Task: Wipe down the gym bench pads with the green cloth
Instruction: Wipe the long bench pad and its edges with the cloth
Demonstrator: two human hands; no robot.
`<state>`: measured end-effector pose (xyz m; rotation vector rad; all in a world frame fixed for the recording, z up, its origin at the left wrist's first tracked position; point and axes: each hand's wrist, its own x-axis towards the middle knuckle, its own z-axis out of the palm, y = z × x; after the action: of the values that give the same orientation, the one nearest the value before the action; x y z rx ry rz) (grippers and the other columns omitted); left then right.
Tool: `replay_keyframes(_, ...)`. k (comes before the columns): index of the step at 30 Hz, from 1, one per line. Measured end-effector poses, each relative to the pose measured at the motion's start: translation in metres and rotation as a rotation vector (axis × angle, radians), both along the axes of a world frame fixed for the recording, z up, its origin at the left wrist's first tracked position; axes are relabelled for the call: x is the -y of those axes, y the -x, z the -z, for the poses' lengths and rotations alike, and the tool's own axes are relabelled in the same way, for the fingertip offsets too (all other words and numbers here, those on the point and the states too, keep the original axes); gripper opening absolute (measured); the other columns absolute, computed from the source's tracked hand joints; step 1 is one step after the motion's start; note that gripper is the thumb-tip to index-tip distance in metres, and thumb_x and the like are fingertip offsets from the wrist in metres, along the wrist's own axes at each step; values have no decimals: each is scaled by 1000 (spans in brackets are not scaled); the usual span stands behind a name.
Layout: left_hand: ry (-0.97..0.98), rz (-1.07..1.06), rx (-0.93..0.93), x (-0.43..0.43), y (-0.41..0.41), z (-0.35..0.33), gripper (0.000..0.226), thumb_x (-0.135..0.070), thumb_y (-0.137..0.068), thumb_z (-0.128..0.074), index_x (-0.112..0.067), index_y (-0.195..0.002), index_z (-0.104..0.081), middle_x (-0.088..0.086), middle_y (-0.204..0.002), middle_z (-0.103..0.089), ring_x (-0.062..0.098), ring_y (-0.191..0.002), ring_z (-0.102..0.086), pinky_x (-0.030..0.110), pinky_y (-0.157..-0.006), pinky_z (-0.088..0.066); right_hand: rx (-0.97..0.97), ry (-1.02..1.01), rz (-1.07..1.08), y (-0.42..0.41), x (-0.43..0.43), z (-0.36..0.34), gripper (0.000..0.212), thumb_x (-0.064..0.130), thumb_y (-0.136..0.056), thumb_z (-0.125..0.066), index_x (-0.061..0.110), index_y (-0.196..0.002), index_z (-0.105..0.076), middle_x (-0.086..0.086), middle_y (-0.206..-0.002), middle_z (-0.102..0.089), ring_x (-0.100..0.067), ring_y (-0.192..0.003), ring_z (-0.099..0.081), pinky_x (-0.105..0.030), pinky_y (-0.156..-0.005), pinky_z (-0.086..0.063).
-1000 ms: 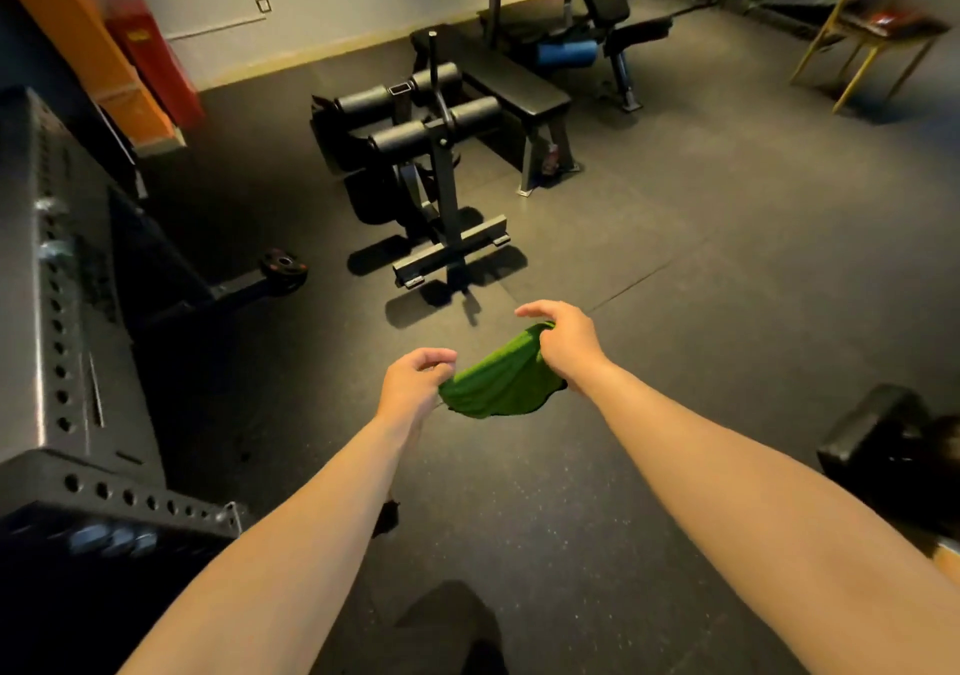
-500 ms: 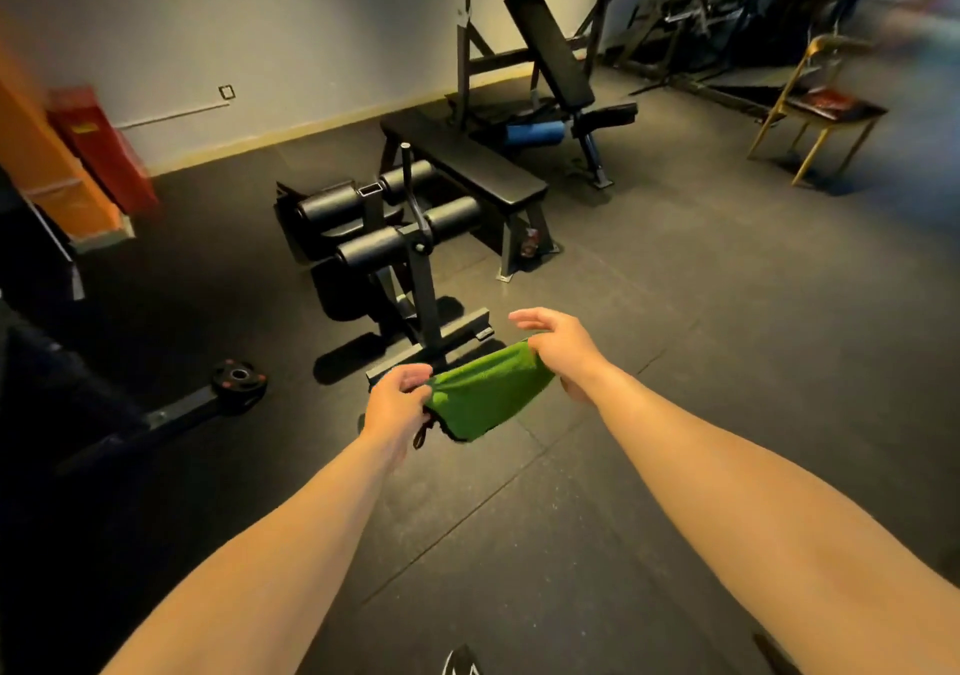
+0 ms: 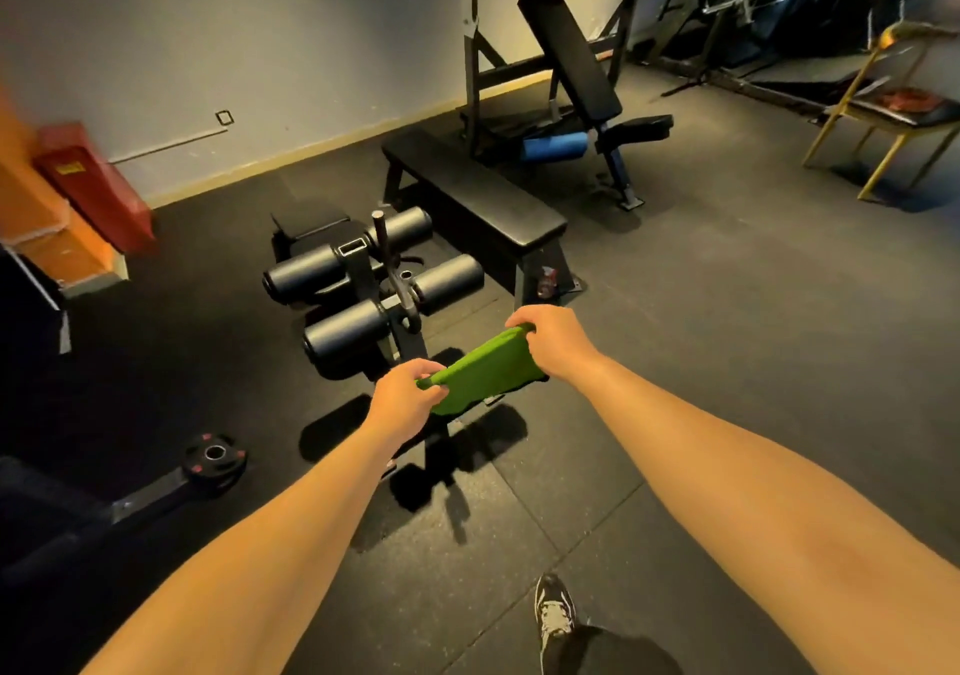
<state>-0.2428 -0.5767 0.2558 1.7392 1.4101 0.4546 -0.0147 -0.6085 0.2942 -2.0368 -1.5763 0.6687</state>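
Note:
A green cloth is stretched between both hands at chest height over the floor. My left hand pinches its near left end and my right hand grips its far right end. Just beyond the cloth stands a leg machine with several black roller pads. Behind it is a flat black bench pad. Further back an inclined bench pad leans in a rack, with a blue roller under it.
A weight plate sits on a bar at lower left. Red and orange boxes stand by the left wall. A yellow-legged chair is at the right. My shoe shows at the bottom on the dark rubber floor.
I have moved closer to the benches and the view has tilted up. My left hand took hold of the cloth's end, and the cloth is now pulled straighter between both hands.

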Motion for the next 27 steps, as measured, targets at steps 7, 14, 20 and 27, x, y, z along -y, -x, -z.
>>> replay_keyframes(7,-72,-164,-132,-113,-97,-4,18,-38,-93,-69,-20,-92,-73,-4,-83,-65,14,-80,-61,27,-65,-41,64,99,-16,-79,-138,10,33,22,-100,-38,31,-117,-65,-15,-120,-53,-34,-108,-50,-44,-91,-50)
replay_keyframes(14,42,-287,-102,-224,-154,10,18,-33,-90,-68,-18,-83,-59,-1,-78,-64,12,-70,-58,26,-56,-40,62,61,-83,-114,-271,12,26,17,-95,-45,19,-104,-70,-8,-108,-67,-29,-103,-60,-39,-88,-49)
replay_keyframes(20,176,-366,56,-333,-192,56,17,-14,-93,-59,-22,-87,-46,0,-84,-57,18,-73,-53,32,-64,-42,52,103,-147,-136,-390,45,23,19,-96,-50,19,-105,-71,-9,-115,-54,-30,-102,-57,-42,-92,-47)
replay_keyframes(27,483,-522,409,-437,-224,85,26,-11,-102,-45,-26,-113,-64,8,-105,-70,19,-85,-70,29,-67,-59,-74,172,-216,-148,-503,78,20,16,-92,-56,21,-102,-73,-3,-109,-62,-19,-100,-57,-35,-91,-47)
